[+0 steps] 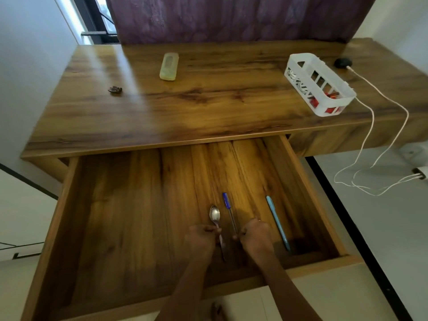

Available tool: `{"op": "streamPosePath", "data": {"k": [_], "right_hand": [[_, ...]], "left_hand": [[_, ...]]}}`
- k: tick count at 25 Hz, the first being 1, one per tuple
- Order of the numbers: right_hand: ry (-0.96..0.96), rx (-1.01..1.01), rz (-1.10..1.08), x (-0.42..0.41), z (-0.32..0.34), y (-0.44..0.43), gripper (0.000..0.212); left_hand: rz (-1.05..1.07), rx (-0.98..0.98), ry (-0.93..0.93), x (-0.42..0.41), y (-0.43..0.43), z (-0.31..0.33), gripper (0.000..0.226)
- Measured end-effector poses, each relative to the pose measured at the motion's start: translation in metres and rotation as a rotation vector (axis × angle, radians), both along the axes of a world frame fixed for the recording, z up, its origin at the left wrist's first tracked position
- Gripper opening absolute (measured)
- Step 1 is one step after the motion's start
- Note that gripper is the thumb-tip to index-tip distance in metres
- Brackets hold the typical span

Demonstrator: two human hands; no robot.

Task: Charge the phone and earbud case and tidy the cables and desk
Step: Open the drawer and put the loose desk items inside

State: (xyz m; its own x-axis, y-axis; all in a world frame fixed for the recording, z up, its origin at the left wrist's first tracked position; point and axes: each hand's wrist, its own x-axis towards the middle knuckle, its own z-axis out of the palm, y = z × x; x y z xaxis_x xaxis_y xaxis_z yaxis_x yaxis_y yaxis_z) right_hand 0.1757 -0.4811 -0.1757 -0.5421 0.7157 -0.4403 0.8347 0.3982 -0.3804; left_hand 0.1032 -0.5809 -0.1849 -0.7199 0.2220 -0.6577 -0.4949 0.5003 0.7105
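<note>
**Both hands in the open drawer, one spoon and two pens**

The drawer (139, 216) holds one spoon (215, 215) and two pens. The left hand (201, 238) is clenched around the spoon's handle, bowl pointing away from the person. The right hand (256, 236) pinches the lower end of the blue-capped pen (228, 208); the light-blue pen (278, 222) lies just right of it, untouched. Far beyond both hands, on the desk (208, 107), sit one white basket (320, 84) and one black earbud case (342, 62) with one white cable (389, 98) attached.
</note>
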Motion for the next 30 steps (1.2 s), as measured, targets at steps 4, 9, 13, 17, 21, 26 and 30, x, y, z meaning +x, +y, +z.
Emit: {"op": "streamPosePath", "data": {"k": [4,9,13,17,21,26,30], "right_hand": [[-0.041,0.02,0.037,-0.001,-0.006,-0.001,0.023],[-0.048,0.062,0.059,0.0,-0.007,-0.005,0.017],[0.192,0.0,0.057,-0.014,0.014,-0.008,0.013],[0.459,0.003,0.113,-0.085,0.079,-0.004,0.025],[0.714,0.105,0.156,-0.199,0.123,0.007,0.036],[0.672,0.164,0.188,-0.359,0.131,0.036,0.066],[0.634,0.183,0.202,-0.442,0.111,0.069,0.081]], "left_hand": [[-0.177,-0.106,0.213,0.001,0.002,0.004,0.006],[-0.261,-0.114,0.318,0.005,0.0,0.009,0.008],[-0.183,-0.149,0.39,-0.012,-0.006,0.022,0.009],[0.012,-0.146,0.673,-0.083,-0.013,0.06,0.016],[0.121,-0.161,1.023,-0.193,-0.011,0.109,0.022],[0.023,-0.302,1.053,-0.346,-0.006,0.121,0.05],[-0.083,-0.334,0.997,-0.424,0.0,0.103,0.072]]}}
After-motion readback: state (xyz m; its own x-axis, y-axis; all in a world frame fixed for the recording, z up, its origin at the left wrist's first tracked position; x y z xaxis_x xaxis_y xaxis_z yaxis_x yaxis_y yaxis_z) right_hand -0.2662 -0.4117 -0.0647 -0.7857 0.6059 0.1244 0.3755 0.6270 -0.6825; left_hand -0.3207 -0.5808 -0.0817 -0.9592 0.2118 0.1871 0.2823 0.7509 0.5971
